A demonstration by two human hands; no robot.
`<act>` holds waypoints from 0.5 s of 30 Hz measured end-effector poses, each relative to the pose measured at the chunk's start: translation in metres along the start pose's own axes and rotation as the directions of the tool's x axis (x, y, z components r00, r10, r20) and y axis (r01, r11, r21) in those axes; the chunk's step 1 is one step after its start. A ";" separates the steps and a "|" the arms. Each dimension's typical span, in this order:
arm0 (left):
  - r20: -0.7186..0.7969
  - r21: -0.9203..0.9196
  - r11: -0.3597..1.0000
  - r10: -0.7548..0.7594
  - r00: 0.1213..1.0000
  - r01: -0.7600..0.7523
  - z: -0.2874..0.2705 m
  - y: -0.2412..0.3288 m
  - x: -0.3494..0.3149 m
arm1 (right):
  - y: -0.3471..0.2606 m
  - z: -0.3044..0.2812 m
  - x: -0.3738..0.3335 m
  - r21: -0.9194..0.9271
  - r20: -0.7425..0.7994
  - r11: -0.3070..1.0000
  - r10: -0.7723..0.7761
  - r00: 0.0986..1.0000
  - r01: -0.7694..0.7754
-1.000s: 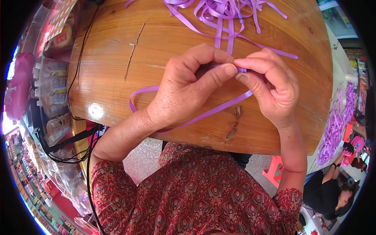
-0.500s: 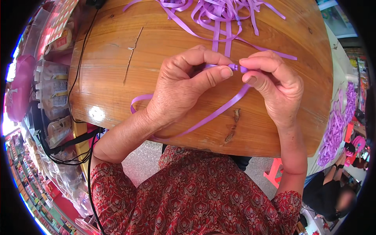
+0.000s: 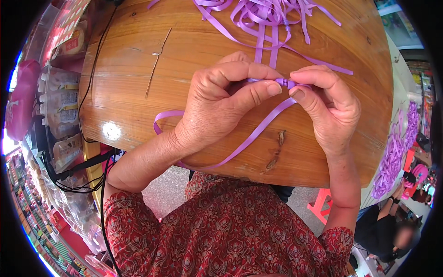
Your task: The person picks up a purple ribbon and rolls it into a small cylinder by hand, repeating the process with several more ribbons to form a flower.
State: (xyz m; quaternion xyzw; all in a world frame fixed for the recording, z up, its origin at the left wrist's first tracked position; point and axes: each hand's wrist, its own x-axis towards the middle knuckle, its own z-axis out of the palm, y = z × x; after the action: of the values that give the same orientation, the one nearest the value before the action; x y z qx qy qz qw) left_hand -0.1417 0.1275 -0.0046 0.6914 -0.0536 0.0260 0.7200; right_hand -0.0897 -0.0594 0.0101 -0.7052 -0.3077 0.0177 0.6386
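Over the wooden table (image 3: 120, 87), my two hands meet at a small purple plastic clasp (image 3: 285, 83). My left hand (image 3: 214, 99) pinches its left half and the ribbon end, thumb against forefinger. With thumb and forefinger, my right hand (image 3: 331, 108) grips the right half. The two halves touch; whether they are locked together I cannot tell. From the clasp a flat purple ribbon (image 3: 258, 131) runs down left, passes under my left forearm and loops out beside it. Fingertips cover part of the clasp.
A tangled heap of purple ribbons (image 3: 265, 16) lies at the table's far side. To its left is a thin wire with a small hook (image 3: 157, 54). More purple ribbons (image 3: 392, 159) lie at the right. Black cables (image 3: 94, 83) run along the left edge. A person (image 3: 385, 231) sits lower right.
The two clasp halves, apart by a small gap before, now touch. My right hand has shifted slightly right and down; my left thumb has moved a little to the right.
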 end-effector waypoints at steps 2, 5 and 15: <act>0.010 0.018 1.000 0.020 1.000 -0.021 -0.001 0.000 0.001 | 0.000 0.000 0.001 -0.033 -0.013 0.998 -0.053 0.998 0.053; 0.020 0.029 0.998 0.053 0.998 -0.054 0.000 0.001 0.001 | 0.000 0.000 0.002 -0.087 -0.005 0.991 -0.102 0.995 0.102; 0.052 0.170 0.965 0.194 0.980 -0.201 0.000 0.007 -0.002 | -0.002 -0.002 0.004 -0.178 0.087 0.967 -0.171 0.981 0.184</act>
State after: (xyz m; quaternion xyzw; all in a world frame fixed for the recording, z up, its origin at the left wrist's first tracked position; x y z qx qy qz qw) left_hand -0.1445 0.1280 0.0025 0.7434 -0.1324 0.0900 0.6494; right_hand -0.0862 -0.0592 0.0142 -0.7301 -0.3925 -0.0431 0.5577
